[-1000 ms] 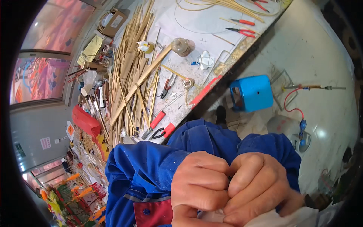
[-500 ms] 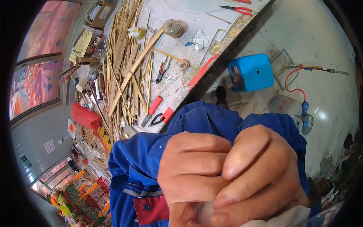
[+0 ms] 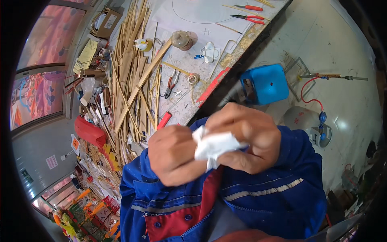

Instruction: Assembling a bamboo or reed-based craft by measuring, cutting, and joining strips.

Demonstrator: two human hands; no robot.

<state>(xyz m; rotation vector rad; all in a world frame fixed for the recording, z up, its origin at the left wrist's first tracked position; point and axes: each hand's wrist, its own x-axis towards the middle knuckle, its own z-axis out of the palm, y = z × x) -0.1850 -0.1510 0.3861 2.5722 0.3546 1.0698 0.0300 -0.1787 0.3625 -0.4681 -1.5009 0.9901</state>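
I see a crumpled white tissue (image 3: 213, 146) pinched between both hands, close under the camera and above the blue jacket (image 3: 266, 193). My left hand (image 3: 174, 159) is curled into a loose fist with its fingertips gripping the tissue's left edge; my right hand (image 3: 246, 137) wraps over the top and right side, thumb underneath. A second ago the two hands were pressed tight together and hid whatever lay between them; half a second ago they filled even more of the view. Now they have drawn slightly apart and lowered, so the tissue shows plainly, bunched, not spread flat.

Beyond the hands, the workbench (image 3: 225, 36) runs slantwise across the upper view. A heap of bamboo strips (image 3: 133, 76) covers its left part, with red-handled pliers (image 3: 171, 82) beside them and a small jar (image 3: 181, 39) further up. On the floor to the right stand a blue stool (image 3: 267, 82) and a grey gas cylinder (image 3: 304, 121) with a red hose (image 3: 312, 90).
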